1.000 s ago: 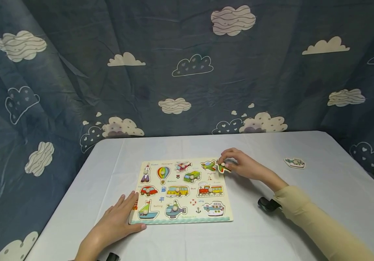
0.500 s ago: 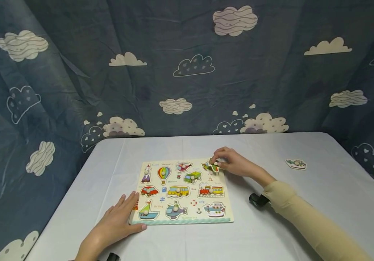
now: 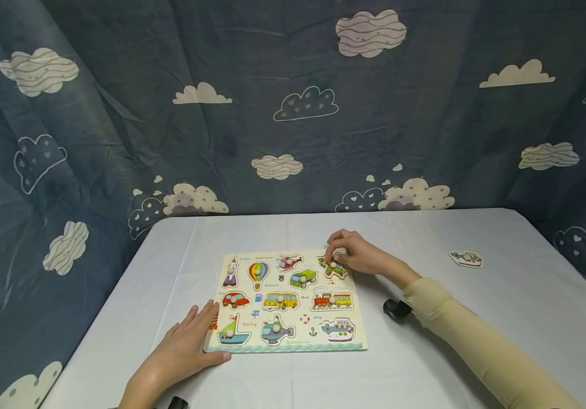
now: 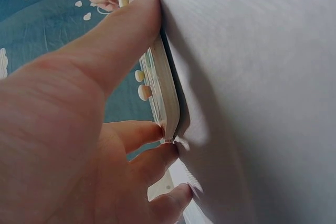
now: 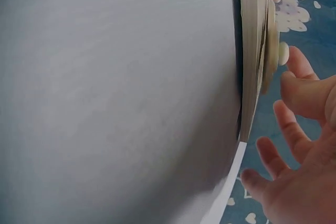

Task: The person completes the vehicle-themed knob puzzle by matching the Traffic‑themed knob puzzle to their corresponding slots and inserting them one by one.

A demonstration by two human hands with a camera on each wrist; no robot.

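A wooden knob puzzle board [image 3: 293,348] with vehicle pictures lies on the white table. My left hand [image 3: 180,343] rests at its lower left corner, fingers spread along the left side and thumb at the front edge. At the upper right corner, my right hand [image 3: 358,254] pinches a green airplane puzzle piece [image 3: 336,271] by its knob with thumb and index finger. In the right wrist view the round knob [image 5: 284,53] is at those fingertips, and the piece sits raised above the board's face. The other fingers of that hand are loosely bent.
One loose knobbed puzzle piece [image 3: 466,259] lies farther right on the white tablecloth [image 3: 415,363]. Pieces such as the train [image 3: 332,300], bus [image 3: 280,301] and submarine [image 3: 277,331] sit on the board. A dark cloud-print curtain [image 3: 231,136] hangs behind the table.
My right hand has carried the airplane piece left from the board's right edge onto its upper right picture and turned it. My left hand has stayed at the corner.
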